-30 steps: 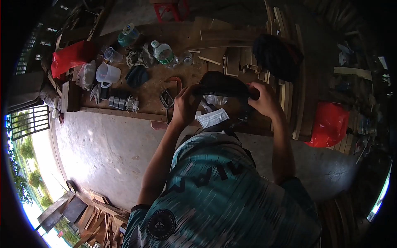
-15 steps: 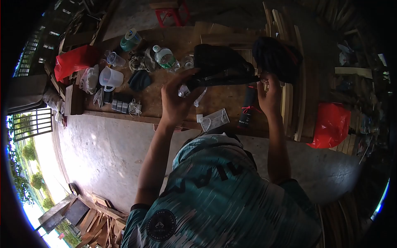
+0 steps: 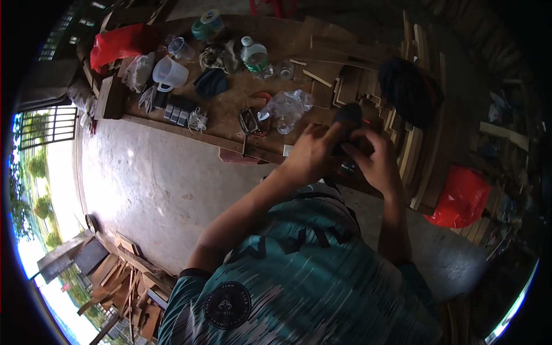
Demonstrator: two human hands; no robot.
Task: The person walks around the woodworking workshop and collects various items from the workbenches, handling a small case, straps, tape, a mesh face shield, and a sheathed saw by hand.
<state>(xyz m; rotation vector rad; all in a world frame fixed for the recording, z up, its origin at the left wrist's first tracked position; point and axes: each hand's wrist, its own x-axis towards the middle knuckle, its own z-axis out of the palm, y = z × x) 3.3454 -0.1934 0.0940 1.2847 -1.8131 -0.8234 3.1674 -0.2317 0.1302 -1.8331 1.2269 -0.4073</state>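
Note:
My left hand and my right hand are close together over the front edge of the workbench, fingers closed. Between them is a slim black pouch; its rounded dark end sticks up past my fingers, and white lettering shows at its lower end. The fingers cover its middle, so I cannot tell whether black fabric is bunched in with it. To the left of my left hand lies a crumpled clear plastic bag. A dark bundle of cloth sits on wood strips beyond my right hand.
Left on the bench are a white measuring jug, a plastic bottle, a dark folded cloth, several black blocks and a metal clamp. Wood strips line the right side. A red bag hangs beyond.
The wide black fabric stretched between my hands no longer shows spread out. My hands have come together and lower, onto the black pouch. The view has shifted, and the clear bag and clamp are uncovered.

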